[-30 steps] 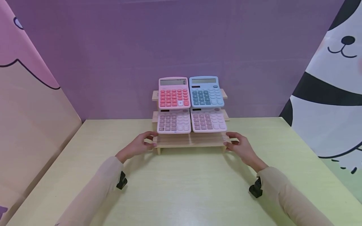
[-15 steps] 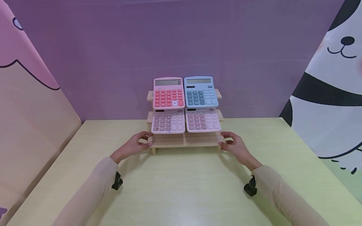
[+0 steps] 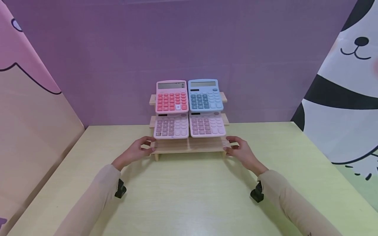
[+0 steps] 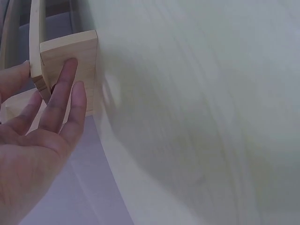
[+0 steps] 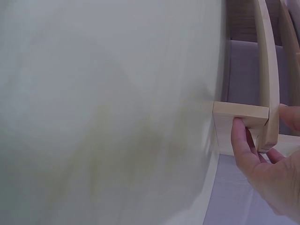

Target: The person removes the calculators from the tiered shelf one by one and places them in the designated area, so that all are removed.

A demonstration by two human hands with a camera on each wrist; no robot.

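Note:
A stepped wooden rack (image 3: 189, 146) stands at the back of the yellow table (image 3: 189, 196). On its top step lean a pink calculator with red keys (image 3: 172, 96) and a blue calculator (image 3: 205, 95); two pale pink calculators (image 3: 171, 126) (image 3: 207, 124) lean on the step below. My left hand (image 3: 138, 151) grips the rack's left end, thumb over the bottom step. My right hand (image 3: 240, 150) grips the right end the same way. In the left wrist view my left hand's fingers (image 4: 63, 93) lie against the rack's leg (image 4: 79, 49). In the right wrist view my right hand's fingers (image 5: 241, 140) hook under the rack's foot (image 5: 234, 115).
A purple wall (image 3: 189, 49) stands right behind the rack. A pink and tan panel (image 3: 29, 108) closes the left side, and a panda-print panel (image 3: 342, 98) the right. Bare tabletop stretches in front of the rack between my sleeves.
The rack with its calculators has slid a little to the left across the table, with both hands holding its ends throughout.

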